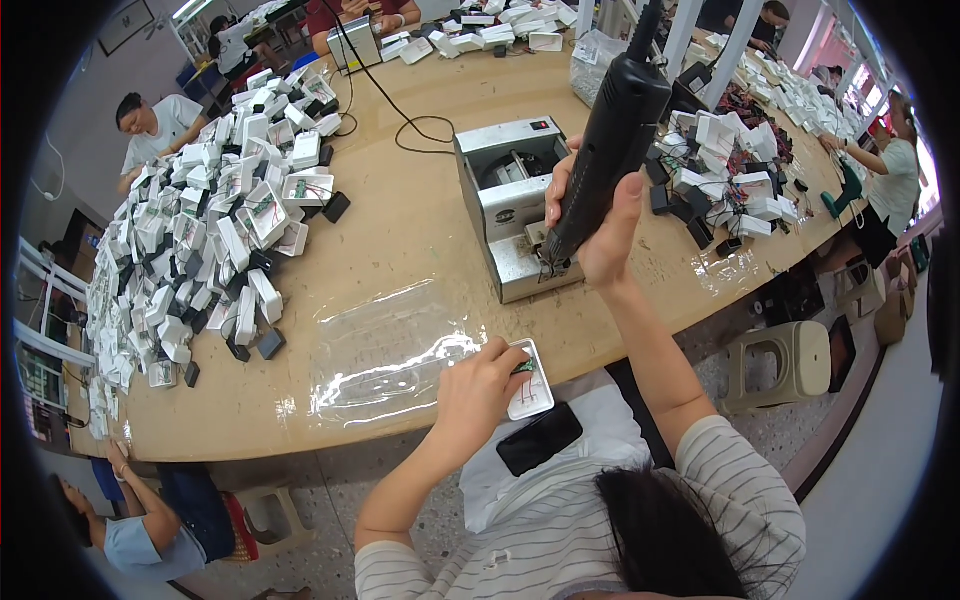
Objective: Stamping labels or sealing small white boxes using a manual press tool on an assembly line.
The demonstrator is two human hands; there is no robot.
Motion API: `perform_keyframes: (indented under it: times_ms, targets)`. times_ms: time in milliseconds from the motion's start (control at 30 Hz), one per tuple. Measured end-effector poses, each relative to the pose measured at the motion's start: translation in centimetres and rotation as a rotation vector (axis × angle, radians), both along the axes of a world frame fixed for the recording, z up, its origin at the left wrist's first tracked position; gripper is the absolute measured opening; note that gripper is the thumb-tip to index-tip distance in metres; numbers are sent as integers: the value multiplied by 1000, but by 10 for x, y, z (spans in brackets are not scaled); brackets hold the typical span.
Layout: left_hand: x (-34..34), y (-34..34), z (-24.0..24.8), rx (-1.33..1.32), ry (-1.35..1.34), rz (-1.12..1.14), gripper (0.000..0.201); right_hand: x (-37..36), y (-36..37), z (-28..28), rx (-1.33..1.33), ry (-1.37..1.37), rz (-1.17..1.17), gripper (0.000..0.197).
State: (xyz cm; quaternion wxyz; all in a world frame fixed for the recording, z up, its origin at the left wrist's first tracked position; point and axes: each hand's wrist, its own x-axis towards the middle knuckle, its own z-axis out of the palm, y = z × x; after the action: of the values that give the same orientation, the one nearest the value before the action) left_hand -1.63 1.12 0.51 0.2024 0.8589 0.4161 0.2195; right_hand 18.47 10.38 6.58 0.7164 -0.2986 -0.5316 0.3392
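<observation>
My right hand is wrapped round a black electric screwdriver, held tilted with its tip down. The tip meets the front of a metal screw feeder on the table, where the exact contact is hard to make out. At the table's near edge, my left hand has its fingers closed at a small green circuit board. This board sits at the far end of an open white plastic case with thin red wires inside. Part of the case is hidden behind my fingers.
A large heap of white cases with black blocks covers the table's left. Another pile of cases and wired parts lies at the right. Clear film is on the tabletop; a black phone rests on my lap. Other people work around the table.
</observation>
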Motion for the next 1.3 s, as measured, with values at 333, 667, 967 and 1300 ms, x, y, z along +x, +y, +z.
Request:
perform_keyframes:
  times_ms: [333, 667, 967, 1300]
  targets:
    - [0, 0, 1, -5, -1, -6, 17, -5, -2, 3, 12, -65, -33, 83]
    - [1, -1, 2, -14, -6, 18, 19, -8, 3, 4, -25, -55, -84, 82]
    - [0, 0, -1, 8, -28, -8, 17, -10, -9, 0, 14, -62, -93, 89]
    - [0, 1, 0, -16, -26, -6, 17, -15, -34, -7, -110, 11, 25, 89]
